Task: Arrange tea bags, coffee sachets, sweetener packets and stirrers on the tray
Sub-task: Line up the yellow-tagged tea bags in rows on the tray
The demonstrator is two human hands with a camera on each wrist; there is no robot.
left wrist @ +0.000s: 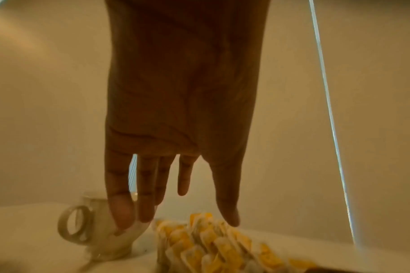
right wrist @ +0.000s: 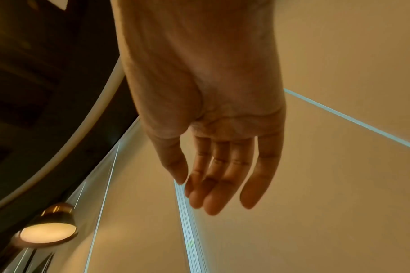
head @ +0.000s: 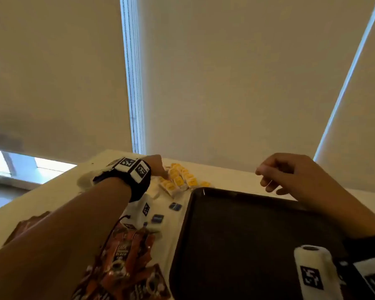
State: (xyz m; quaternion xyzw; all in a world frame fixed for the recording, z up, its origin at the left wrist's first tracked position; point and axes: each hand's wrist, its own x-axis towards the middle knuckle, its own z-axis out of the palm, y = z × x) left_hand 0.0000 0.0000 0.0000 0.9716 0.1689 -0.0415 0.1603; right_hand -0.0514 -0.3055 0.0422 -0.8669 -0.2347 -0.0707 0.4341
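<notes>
A pile of yellow-tagged tea bags [head: 179, 178] lies on the white table beyond the far left corner of the black tray [head: 247, 234]. My left hand [head: 160, 169] hangs over the pile's left side. In the left wrist view this hand [left wrist: 182, 212] has straight, spread fingers just above the tea bags [left wrist: 210, 243] and holds nothing. My right hand [head: 268, 180] hovers over the tray's far edge with loosely curled fingers. It is empty in the right wrist view [right wrist: 210, 194]. Orange-brown coffee sachets [head: 126, 256] and blue sweetener packets [head: 175, 206] lie left of the tray.
A white mug [left wrist: 93, 230] stands just left of the tea bags, partly behind my left fingers. Closed roller blinds [head: 225, 83] hang right behind the table's far edge. A lit lamp [right wrist: 47, 230] shows in the right wrist view.
</notes>
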